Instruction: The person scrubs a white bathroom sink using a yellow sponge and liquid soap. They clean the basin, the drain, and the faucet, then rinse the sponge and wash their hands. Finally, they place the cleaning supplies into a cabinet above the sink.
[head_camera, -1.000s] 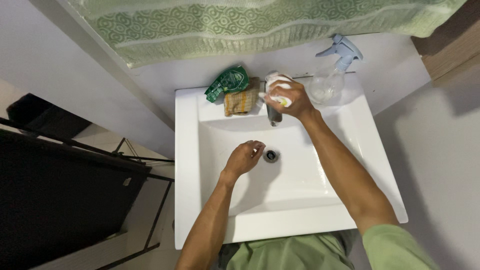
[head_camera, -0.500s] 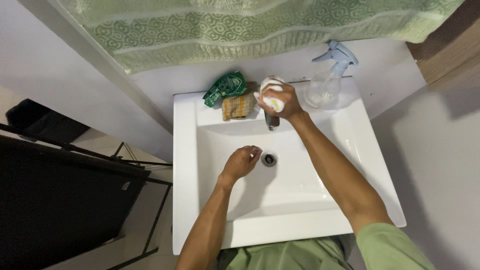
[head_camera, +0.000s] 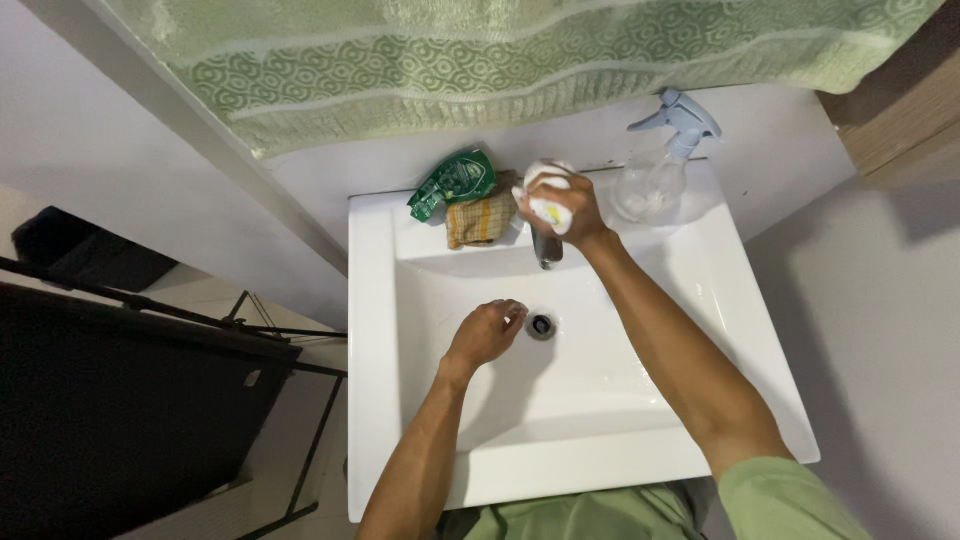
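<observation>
The right hand (head_camera: 562, 208) is wrapped around a white cloth (head_camera: 546, 196) with a yellow patch, pressed onto the top of the tap (head_camera: 546, 244) at the 12 o'clock edge of the sink (head_camera: 375, 300). The fingers curl shut over the cloth, so the tap's head is hidden; only its dark spout shows below the hand, long axis pointing toward 6 o'clock, into the basin. The right forearm runs from 5 o'clock up to the tap, nearly straight, wrist slightly bent down.

The left hand (head_camera: 487, 333) hangs low in the basin, loosely curled, fingertips just beside the drain (head_camera: 541, 325) at its 9 o'clock; it holds nothing that can be seen. The tap lies toward 1 o'clock from it, so the right hand is nearer by far.

At 9 o'clock of the tap, a checked rag (head_camera: 479, 219) and a green pouch (head_camera: 452, 182) lie on the rim. At 2 o'clock a clear spray bottle (head_camera: 655, 170) stands. A green towel (head_camera: 500, 60) hangs above.
</observation>
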